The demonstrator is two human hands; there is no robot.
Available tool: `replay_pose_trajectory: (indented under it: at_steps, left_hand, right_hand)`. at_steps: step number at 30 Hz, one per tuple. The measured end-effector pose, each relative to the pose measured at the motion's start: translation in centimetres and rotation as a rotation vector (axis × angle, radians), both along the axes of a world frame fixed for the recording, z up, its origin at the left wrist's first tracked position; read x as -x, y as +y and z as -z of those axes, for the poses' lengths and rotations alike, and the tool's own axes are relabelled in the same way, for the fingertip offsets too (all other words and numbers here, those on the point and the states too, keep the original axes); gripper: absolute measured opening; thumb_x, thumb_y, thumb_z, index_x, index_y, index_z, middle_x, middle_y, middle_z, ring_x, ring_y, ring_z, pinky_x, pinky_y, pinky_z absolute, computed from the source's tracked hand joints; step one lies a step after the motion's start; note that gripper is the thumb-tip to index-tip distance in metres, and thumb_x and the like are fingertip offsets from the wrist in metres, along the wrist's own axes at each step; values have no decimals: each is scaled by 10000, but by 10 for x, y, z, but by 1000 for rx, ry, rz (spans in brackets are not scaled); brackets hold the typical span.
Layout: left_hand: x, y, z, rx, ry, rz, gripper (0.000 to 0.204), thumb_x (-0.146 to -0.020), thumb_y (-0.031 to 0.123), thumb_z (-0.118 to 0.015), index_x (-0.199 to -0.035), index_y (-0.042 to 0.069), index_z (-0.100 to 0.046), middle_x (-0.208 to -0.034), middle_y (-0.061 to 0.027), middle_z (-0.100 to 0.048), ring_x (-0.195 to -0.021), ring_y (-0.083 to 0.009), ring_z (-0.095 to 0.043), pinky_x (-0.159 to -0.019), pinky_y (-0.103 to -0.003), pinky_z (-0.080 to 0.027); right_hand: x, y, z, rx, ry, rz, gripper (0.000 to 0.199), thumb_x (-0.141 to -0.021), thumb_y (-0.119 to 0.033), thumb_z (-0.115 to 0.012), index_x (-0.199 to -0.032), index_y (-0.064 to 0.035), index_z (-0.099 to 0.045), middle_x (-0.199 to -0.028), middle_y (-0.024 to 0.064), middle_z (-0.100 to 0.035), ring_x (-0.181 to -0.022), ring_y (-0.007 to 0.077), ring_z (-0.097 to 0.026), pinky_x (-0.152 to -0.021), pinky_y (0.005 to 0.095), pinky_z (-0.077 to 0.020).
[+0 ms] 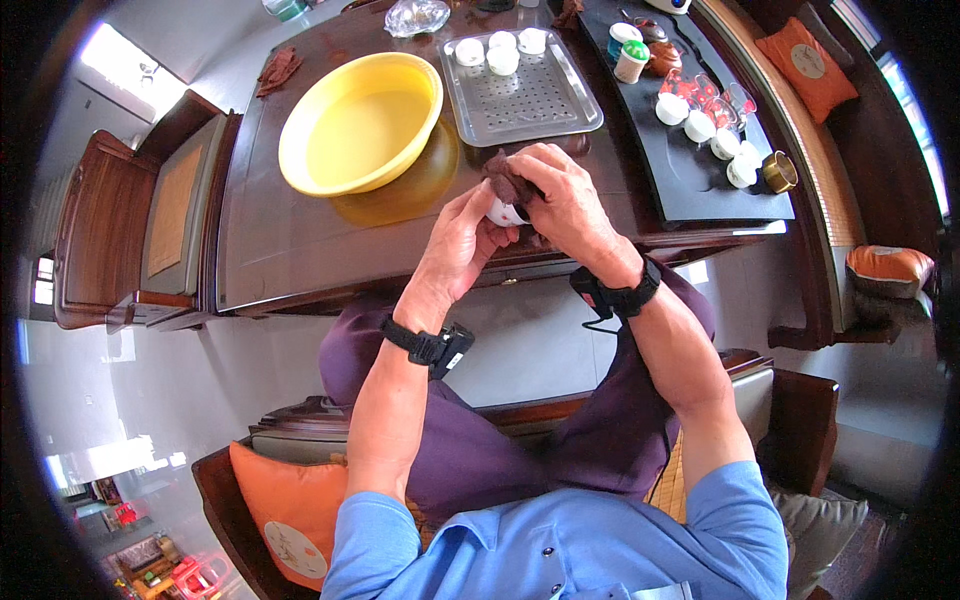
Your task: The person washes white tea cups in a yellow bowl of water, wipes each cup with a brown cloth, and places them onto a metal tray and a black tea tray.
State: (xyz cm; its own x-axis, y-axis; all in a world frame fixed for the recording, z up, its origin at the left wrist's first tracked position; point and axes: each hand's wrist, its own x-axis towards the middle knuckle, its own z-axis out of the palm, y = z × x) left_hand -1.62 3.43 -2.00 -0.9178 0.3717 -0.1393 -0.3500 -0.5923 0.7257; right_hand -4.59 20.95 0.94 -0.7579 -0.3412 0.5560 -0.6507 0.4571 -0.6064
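My left hand holds a small white cup from below, over the near edge of the dark wooden table. My right hand presses a dark brown cloth onto and into the cup from above. Both wrists wear black bands. Most of the cup is hidden between my fingers and the cloth.
A yellow basin stands left of a perforated metal tray bearing three white cups. A black tea tray at the right carries more white cups, a small brown teapot and a brass cup. Another brown cloth lies far left. Wooden chairs flank the table.
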Motion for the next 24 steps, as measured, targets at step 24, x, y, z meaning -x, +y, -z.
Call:
replay_pose_trajectory:
  at_steps: [24]
  left_hand:
    - [10,-21,-4,45,-261,-222,354,-1012,461,-586,-1071,117,-647,-886,6,-679,-723,-114,-644,-596,-238,-518]
  right_hand:
    - [-11,2,-11,-221,40,-239,475,-835,-100,-694,-1287,-16,-578,-1221,175,-651,-1058,371,-640,-911,461,-529]
